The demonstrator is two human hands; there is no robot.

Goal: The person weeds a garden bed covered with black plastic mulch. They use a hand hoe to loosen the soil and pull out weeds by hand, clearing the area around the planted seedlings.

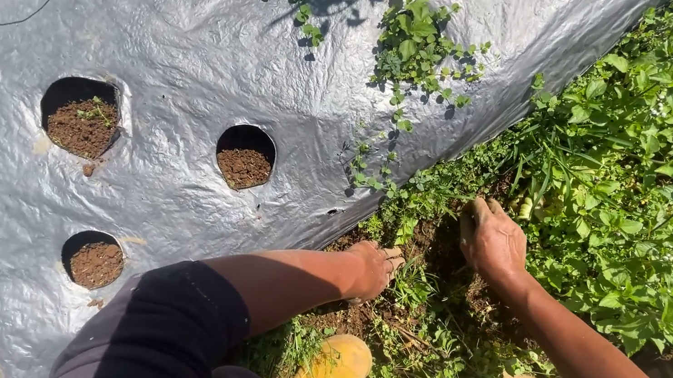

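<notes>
Outdoors on sunlit soil, silver mulch sheeting (197,35) with round planting holes runs diagonally beside weeds (634,177). Left hand (373,268) presses the ground at its edge, fingers together; right hand (491,239) grips weeds, fingers clamped.

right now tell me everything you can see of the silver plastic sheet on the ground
The silver plastic sheet is a thin, crinkled, shiny film spread flat over a raised bed, filling the left and top of the view. Round holes are cut in it, each showing brown soil, one with a tiny sprout. Small weeds trail across its upper part and cast shadows. Its right edge runs diagonally into soil and weeds, where the left hand rests right beside it; the right hand is in the weeds, apart from it.
</notes>
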